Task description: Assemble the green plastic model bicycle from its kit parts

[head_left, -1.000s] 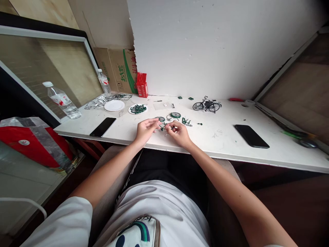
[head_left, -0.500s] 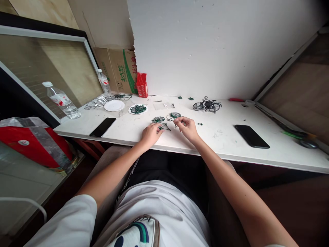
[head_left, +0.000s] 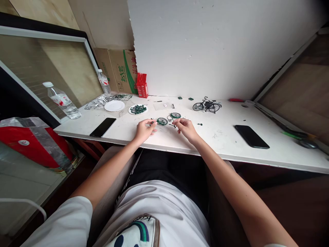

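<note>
My left hand (head_left: 144, 129) pinches the end of a small green bicycle frame with one wheel (head_left: 161, 121), held just above the white table (head_left: 221, 133). My right hand (head_left: 185, 127) is closed on a tiny part next to that frame; I cannot make out what it is. A second green wheel (head_left: 175, 115) lies just behind my right hand. A finished black model bicycle (head_left: 207, 104) stands farther back on the right.
A small white plate with green parts (head_left: 138, 109) and an empty white plate (head_left: 114, 105) sit at the back left. Two black phones lie flat, one left (head_left: 103, 127), one right (head_left: 251, 136). Water bottles (head_left: 61, 100), a red carton (head_left: 142, 85) and a cardboard box (head_left: 120, 70) stand behind.
Both hands first moved apart and away from the table's front edge; the left now lifts the frame with its wheel, and the right has drawn back a little toward it.
</note>
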The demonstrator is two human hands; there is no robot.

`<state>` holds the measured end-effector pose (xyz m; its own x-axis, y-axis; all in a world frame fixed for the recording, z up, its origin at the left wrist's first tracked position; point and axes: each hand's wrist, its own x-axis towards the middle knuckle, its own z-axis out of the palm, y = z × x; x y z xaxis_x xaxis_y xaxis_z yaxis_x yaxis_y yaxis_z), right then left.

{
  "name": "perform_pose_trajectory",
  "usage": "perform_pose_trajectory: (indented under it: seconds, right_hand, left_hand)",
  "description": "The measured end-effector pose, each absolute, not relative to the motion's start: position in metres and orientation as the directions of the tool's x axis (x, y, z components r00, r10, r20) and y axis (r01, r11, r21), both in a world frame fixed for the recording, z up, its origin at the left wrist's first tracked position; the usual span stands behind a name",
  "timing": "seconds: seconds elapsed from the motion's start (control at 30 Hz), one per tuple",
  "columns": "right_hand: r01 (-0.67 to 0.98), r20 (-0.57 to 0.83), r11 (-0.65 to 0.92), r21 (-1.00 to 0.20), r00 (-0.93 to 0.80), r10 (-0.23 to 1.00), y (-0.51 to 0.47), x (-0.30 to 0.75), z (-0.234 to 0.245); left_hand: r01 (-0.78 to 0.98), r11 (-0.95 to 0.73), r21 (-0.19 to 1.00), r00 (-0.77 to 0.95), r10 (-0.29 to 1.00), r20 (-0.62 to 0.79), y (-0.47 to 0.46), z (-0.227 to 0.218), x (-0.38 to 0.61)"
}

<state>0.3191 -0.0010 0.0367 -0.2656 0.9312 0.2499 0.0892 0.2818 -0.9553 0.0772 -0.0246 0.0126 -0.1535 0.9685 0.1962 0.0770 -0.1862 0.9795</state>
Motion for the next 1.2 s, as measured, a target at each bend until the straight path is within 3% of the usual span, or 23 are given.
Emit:
perform_pose_trajectory:
  seconds: [0.2, 0.4, 0.53, 0.77, 0.93, 1.2]
  right_hand:
    - [0.1, 0.236, 0.266, -0.959, -0.246, 0.94, 0.001, 0.32, 0.037]
    - [0.11, 0.205, 0.243, -0.964, -0.277, 0.939, -0.004, 0.31, 0.024]
    - [0.126, 0.169, 0.226, -0.966, -0.357, 0.919, -0.013, 0.301, 0.023]
    - [0.01, 0.085, 0.099, -0.995, -0.42, 0.903, -0.019, 0.296, 0.03]
    - [0.034, 0.114, 0.141, -0.989, -0.419, 0.901, -0.018, 0.295, 0.025]
    - [0.077, 0.185, 0.239, -0.968, -0.427, 0.885, -0.012, 0.294, 0.012]
  left_hand:
    - [-0.151, -0.102, 0.983, -0.252, 0.966, 0.062, -0.025, 0.018, 0.076]
    - [-0.226, -0.096, 0.969, -0.274, 0.961, 0.032, -0.023, 0.016, 0.074]
    - [-0.312, -0.111, 0.944, -0.248, 0.968, 0.031, -0.022, 0.017, 0.071]
    - [-0.526, -0.022, 0.85, -0.157, 0.985, -0.072, -0.022, 0.028, 0.062]
    - [-0.512, -0.042, 0.858, -0.197, 0.978, -0.07, -0.024, 0.035, 0.064]
    - [-0.234, -0.278, 0.931, -0.239, 0.945, 0.222, -0.035, 0.037, 0.078]
